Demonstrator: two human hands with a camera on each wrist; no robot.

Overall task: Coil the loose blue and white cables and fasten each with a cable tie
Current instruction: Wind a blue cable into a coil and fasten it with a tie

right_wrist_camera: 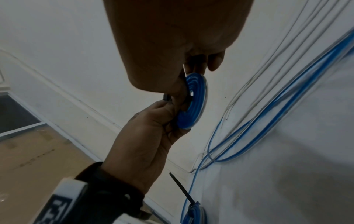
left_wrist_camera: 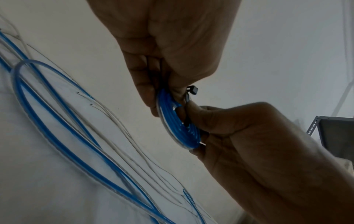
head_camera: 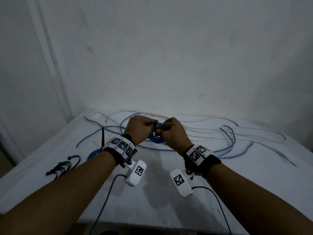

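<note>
A small flat coil of blue cable (head_camera: 155, 137) is held above the table between both hands. My left hand (head_camera: 149, 125) pinches its edge from the left, and in the left wrist view its fingers (left_wrist_camera: 151, 97) grip the coil (left_wrist_camera: 178, 125). My right hand (head_camera: 162, 128) pinches the coil from the right, its thumb (right_wrist_camera: 179, 91) on the coil's face (right_wrist_camera: 194, 103). A black cable tie runs round the coil, its head (left_wrist_camera: 193, 90) sticking out beside the thumbs. Loose blue cable (head_camera: 152, 148) and white cables (head_camera: 220, 133) sprawl over the table beyond.
Another blue coil (head_camera: 94, 154) lies at the left with a black tie tail (head_camera: 102, 138) standing up from it. Several spare black cable ties (head_camera: 62, 167) lie near the table's left edge. The white-covered table (head_camera: 160, 192) ends close to me; a wall stands behind.
</note>
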